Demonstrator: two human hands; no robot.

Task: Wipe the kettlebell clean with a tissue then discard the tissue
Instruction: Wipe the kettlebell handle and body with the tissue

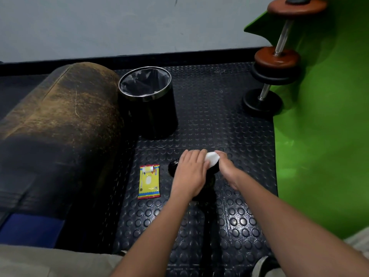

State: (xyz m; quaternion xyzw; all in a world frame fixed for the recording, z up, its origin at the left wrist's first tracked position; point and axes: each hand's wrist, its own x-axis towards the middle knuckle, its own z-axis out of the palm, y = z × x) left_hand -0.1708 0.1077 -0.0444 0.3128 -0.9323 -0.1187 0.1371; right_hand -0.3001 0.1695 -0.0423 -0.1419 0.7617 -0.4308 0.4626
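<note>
A black kettlebell (173,166) stands on the studded rubber floor, mostly hidden under both hands. My left hand (190,172) lies over its top with fingers spread forward, touching it. My right hand (225,166) holds a white tissue (212,159) against the kettlebell's far side, fingers curled round the tissue. The two hands meet at the tissue.
A yellow tissue pack (149,181) lies on the floor left of the kettlebell. A black bin (147,100) with a grey liner stands farther back. A worn padded roller (60,124) fills the left. Dumbbells (275,62) lean against a green wall (323,116) at right.
</note>
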